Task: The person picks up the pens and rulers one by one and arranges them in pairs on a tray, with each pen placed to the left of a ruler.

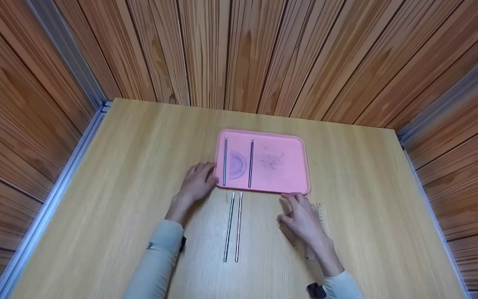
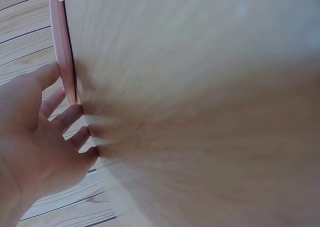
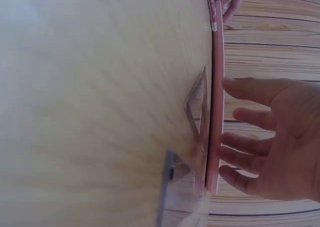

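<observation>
Pink tray (image 1: 286, 178) sits flat on the tabletop (image 1: 147, 149), ahead of the person. Left hand (image 1: 197, 182) at its near-left corner, fingers spread, thumb against the rim, not clamped. Right hand (image 1: 303, 218) at the near edge by the right corner, fingers slightly bent and apart, tips at the rim, no grip around it

Handling guess: thin moulded plastic, light, fairly stiff, smooth so it should slide easily. Best hold is the raised rim, both short sides, kept level: two pencils (image 1: 225, 162) (image 1: 250, 164) and a purple protractor (image 1: 239, 165) lie loose inside and would likely roll or slip on a tilt. Tray not fragile by the look of it; the protractor might crack if bent

Two more pencils (image 1: 229, 226) (image 1: 238, 226) lie side by side on the tabletop between the hands. Ruler (image 1: 320, 214) partly hidden by the right hand, clear set square (image 3: 191, 116) just beside the tray

Writing: no brand readable. Ruler has graduations, digits too small. Dark marks on the tray's right half, can't tell if print or another item
</observation>
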`<action>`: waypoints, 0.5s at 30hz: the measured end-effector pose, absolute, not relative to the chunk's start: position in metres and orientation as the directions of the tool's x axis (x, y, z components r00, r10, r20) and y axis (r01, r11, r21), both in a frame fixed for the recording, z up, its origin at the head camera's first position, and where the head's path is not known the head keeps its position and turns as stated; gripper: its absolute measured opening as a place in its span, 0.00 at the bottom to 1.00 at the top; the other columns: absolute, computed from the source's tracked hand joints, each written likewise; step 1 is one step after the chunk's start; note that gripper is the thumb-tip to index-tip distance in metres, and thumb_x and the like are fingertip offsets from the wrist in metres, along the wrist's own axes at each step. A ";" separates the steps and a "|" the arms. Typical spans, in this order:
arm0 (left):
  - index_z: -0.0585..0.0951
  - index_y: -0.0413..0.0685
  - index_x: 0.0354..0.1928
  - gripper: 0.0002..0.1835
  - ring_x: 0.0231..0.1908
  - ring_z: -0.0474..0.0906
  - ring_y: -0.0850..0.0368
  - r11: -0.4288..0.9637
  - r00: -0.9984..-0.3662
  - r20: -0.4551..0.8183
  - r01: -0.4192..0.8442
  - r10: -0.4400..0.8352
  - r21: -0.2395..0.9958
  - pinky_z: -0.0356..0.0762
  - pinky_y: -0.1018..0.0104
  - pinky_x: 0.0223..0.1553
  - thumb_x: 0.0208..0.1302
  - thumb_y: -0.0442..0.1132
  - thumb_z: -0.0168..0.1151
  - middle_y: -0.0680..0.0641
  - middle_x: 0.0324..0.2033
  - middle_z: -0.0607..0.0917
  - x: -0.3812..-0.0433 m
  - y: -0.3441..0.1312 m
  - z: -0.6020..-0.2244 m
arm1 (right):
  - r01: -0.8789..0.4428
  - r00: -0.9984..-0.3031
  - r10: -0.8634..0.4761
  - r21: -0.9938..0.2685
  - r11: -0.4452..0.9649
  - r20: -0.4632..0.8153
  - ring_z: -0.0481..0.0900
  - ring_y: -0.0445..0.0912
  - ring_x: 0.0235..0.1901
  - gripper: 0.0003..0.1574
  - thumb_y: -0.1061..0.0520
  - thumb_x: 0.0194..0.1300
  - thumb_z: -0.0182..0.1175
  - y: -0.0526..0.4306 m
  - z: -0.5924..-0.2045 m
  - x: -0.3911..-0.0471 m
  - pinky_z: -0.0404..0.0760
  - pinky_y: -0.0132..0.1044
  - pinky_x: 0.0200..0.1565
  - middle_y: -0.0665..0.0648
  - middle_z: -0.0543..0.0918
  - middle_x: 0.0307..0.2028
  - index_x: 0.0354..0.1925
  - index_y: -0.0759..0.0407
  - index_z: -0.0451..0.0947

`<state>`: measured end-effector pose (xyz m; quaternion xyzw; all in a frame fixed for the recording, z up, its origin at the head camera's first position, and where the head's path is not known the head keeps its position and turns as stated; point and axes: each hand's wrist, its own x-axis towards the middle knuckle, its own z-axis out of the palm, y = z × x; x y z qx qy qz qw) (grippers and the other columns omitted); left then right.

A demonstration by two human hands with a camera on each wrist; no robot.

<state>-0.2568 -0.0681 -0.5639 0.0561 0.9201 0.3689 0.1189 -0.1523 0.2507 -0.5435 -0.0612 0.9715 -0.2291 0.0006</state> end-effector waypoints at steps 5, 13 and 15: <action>0.64 0.61 0.74 0.30 0.76 0.49 0.46 0.720 -0.966 -0.172 0.020 0.192 0.694 0.47 0.45 0.77 0.73 0.55 0.53 0.49 0.72 0.67 -0.258 -0.068 -0.564 | -0.109 -0.990 -0.136 -0.429 0.897 -0.033 0.75 0.59 0.58 0.43 0.54 0.51 0.77 0.253 -0.544 -0.147 0.70 0.54 0.52 0.63 0.74 0.61 0.64 0.59 0.73; 0.64 0.61 0.74 0.30 0.77 0.48 0.45 0.722 -0.964 -0.178 0.022 0.199 0.691 0.46 0.43 0.77 0.73 0.55 0.53 0.48 0.73 0.65 -0.258 -0.069 -0.564 | -0.142 -0.986 -0.166 -0.396 0.907 -0.027 0.76 0.60 0.57 0.40 0.52 0.52 0.76 0.253 -0.546 -0.137 0.73 0.55 0.51 0.65 0.77 0.58 0.61 0.61 0.76; 0.64 0.61 0.74 0.30 0.77 0.48 0.45 0.724 -0.963 -0.182 0.018 0.197 0.690 0.46 0.43 0.77 0.73 0.55 0.53 0.48 0.74 0.64 -0.258 -0.068 -0.564 | -0.145 -0.985 -0.170 -0.398 0.906 -0.029 0.76 0.60 0.57 0.39 0.53 0.51 0.77 0.254 -0.545 -0.135 0.73 0.54 0.51 0.64 0.78 0.57 0.60 0.61 0.76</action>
